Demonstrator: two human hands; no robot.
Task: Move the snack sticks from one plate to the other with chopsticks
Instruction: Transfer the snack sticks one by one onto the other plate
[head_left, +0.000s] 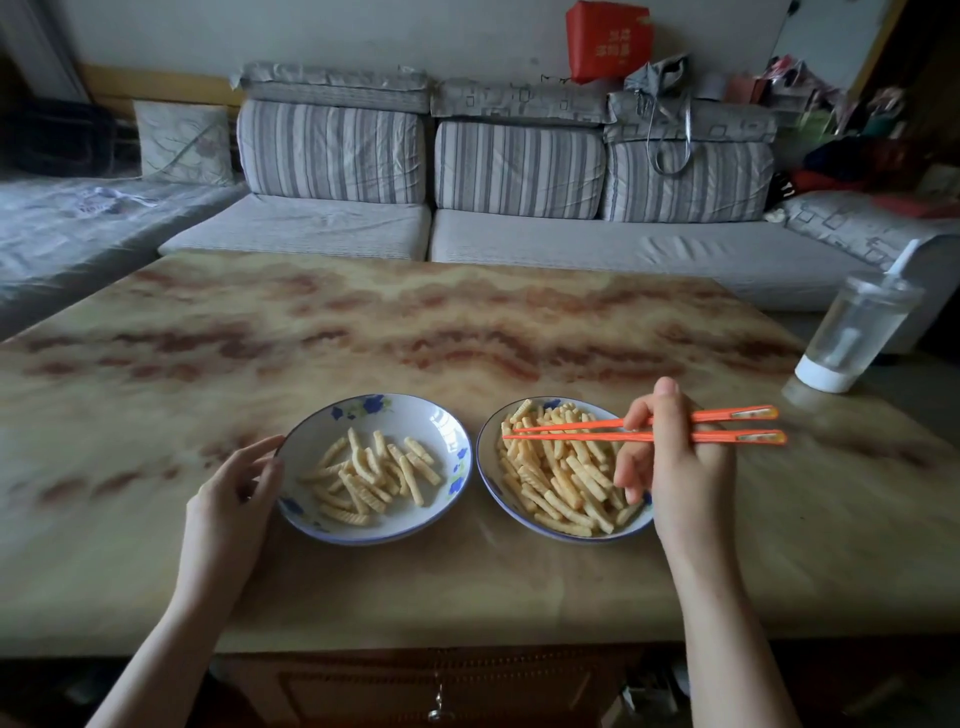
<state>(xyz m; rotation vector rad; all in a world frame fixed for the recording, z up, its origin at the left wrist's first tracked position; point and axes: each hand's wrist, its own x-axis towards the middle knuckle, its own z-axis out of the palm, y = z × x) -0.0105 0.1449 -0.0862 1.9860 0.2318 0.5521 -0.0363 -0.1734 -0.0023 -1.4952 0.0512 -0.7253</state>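
The snack sticks lie in two lots near the table's front edge: a thick heap fills the right plate, and a thinner scatter lies in the middle of the left plate. The two white plates with blue flower rims stand side by side, their rims just beside each other. A pair of orange chopsticks lies nearly level over the far part of the heap, tips pointing left and slightly apart. Whether the tips touch a stick I cannot tell. The right hand holds them about mid-length, thumb and forefinger pinching the upper one, the other fingers curled beneath over the right plate's right side. The left hand sits at the left plate's left rim, forefinger and thumb curled around the edge and the remaining fingers loosely bent behind. The table has a glossy cream top veined with reddish brown. At its right edge stands a clear tumbler with a white base and a straw. Beyond the far edge runs a grey striped sofa, with a red box on top of its back.
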